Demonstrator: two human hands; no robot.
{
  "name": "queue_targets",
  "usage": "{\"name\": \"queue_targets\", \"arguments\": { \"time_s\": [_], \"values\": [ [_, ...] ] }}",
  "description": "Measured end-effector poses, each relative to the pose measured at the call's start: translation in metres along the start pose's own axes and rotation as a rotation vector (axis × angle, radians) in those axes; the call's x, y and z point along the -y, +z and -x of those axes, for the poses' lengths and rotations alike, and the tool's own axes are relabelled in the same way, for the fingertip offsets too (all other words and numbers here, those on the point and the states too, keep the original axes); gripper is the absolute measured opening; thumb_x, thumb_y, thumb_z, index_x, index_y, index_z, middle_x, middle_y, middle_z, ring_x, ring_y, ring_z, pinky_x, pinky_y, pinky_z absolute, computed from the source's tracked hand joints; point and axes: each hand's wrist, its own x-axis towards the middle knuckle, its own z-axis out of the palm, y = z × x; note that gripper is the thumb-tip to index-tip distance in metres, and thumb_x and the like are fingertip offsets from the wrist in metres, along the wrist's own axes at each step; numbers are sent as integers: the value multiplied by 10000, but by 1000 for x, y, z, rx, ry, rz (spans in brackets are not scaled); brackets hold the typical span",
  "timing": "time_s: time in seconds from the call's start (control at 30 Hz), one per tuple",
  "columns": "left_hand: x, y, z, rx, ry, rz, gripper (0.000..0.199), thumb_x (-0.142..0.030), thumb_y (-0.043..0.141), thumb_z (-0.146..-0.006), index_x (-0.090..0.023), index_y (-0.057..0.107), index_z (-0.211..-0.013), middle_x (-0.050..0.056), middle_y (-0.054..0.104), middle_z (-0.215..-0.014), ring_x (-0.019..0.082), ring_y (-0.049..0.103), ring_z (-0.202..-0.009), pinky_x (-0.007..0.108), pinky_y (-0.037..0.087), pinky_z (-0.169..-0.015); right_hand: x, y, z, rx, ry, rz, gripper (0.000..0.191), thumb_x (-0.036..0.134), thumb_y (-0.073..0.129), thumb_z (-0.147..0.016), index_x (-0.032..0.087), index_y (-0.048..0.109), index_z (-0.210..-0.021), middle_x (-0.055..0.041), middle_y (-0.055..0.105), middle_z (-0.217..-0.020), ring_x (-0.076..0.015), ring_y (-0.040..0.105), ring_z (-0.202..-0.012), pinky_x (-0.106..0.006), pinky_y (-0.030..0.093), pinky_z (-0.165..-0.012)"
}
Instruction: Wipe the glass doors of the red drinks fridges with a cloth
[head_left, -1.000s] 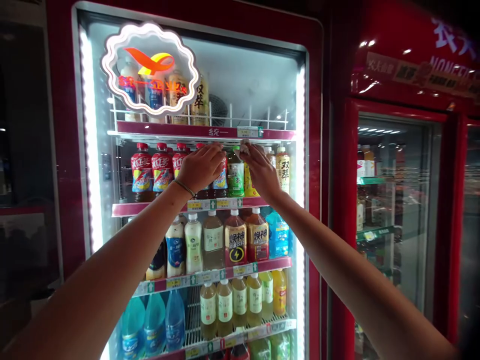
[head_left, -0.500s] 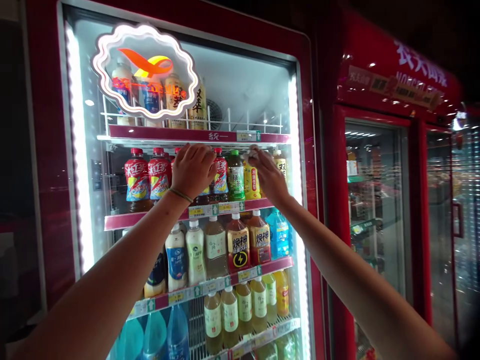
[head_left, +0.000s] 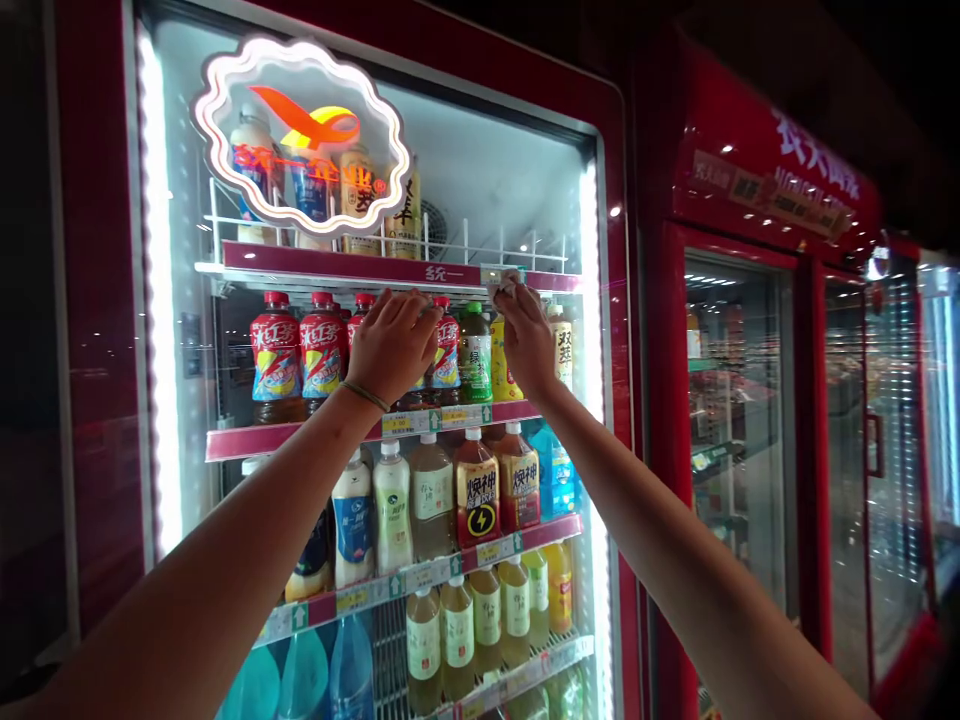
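Observation:
A lit drinks cooler with a glass door stands before me, bottles on its shelves. My left hand rests against the door in front of the red-capped bottles, its fingers bent and somewhat apart, with nothing visible in it. To its right, my right hand presses a small pale cloth or tissue to the glass near the top shelf's price strip. A green-capped bottle shows between the two hands.
A glowing oval sign is on the upper left of the door. Another red cooler stands at the right, with more glass-fronted coolers beyond it. Lower shelves hold several bottles.
My right hand has shifted slightly left and up against the shelves, with the pale cloth now over the price strip. My left hand has barely moved. The view has turned slightly.

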Motion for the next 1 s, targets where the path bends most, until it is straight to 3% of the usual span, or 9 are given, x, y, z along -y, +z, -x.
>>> {"name": "queue_targets", "arguments": {
  "time_s": [0.13, 0.23, 0.37, 0.53, 0.7, 0.8, 0.87, 1.0],
  "values": [
    [-1, -1, 5, -44, -73, 18, 316, -251, 557, -979, -280, 707, -1256, 101, 701, -1370, 328, 576, -1409, 635, 308, -1312, 8, 6, 0, 82, -104, -26, 675, 92, 433, -990, 476, 563, -1530, 110, 549, -1617, -273, 463, -1560, -515, 549, -1237],
    [-1, -1, 9, -120, -147, -13, 307, -286, 570, -984, -287, 694, -1264, 104, 687, -1396, 357, 559, -1417, 702, 181, -1335, 8, 5, -2, 68, -80, -19, 639, 101, 430, -996, 468, 611, -1487, 99, 567, -1603, -278, 506, -1529, -530, 558, -1224],
    [1, -3, 12, -110, -129, -56, 302, -306, 541, -1010, -258, 687, -1271, 116, 695, -1380, 347, 572, -1405, 669, 227, -1331, 22, 12, -7, -19, -5, -55, 613, 79, 399, -990, 393, 665, -1444, 49, 560, -1619, -289, 499, -1533, -545, 527, -1241],
    [9, -11, 19, -55, -92, -70, 316, -289, 528, -1018, -227, 690, -1281, 135, 701, -1364, 341, 588, -1395, 628, 315, -1306, 41, 14, 2, 124, -151, -98, 580, 115, 418, -1023, 433, 647, -1450, 90, 540, -1632, -269, 458, -1565, -503, 498, -1276],
    [23, -26, 29, -13, -22, -85, 295, -247, 527, -1015, -223, 705, -1249, 117, 721, -1316, 306, 622, -1364, 521, 458, -1237, 54, 20, -3, 37, -42, -49, 651, 86, 401, -1006, 421, 569, -1538, 81, 563, -1611, -279, 462, -1561, -519, 499, -1277],
    [32, -35, 35, 13, -12, -92, 283, -253, 519, -1020, -221, 712, -1225, 119, 720, -1314, 304, 638, -1341, 487, 526, -1169, 63, 24, -6, 134, -114, -44, 694, 91, 433, -993, 485, 525, -1557, 132, 557, -1604, -273, 447, -1572, -536, 516, -1264],
    [36, -38, 39, 12, -14, -92, 286, -262, 528, -1018, -226, 708, -1236, 121, 713, -1335, 309, 632, -1350, 500, 521, -1173, 65, 24, -8, 184, -152, -47, 659, 107, 438, -1004, 491, 564, -1525, 137, 561, -1599, -267, 456, -1567, -524, 524, -1257],
    [40, -41, 46, -11, -34, -76, 309, -284, 578, -996, -248, 697, -1279, 121, 685, -1394, 320, 582, -1410, 548, 431, -1256, 70, 25, -16, 58, -63, -40, 652, 62, 390, -995, 396, 612, -1509, 78, 552, -1622, -269, 446, -1573, -524, 496, -1277]
  ]
}}
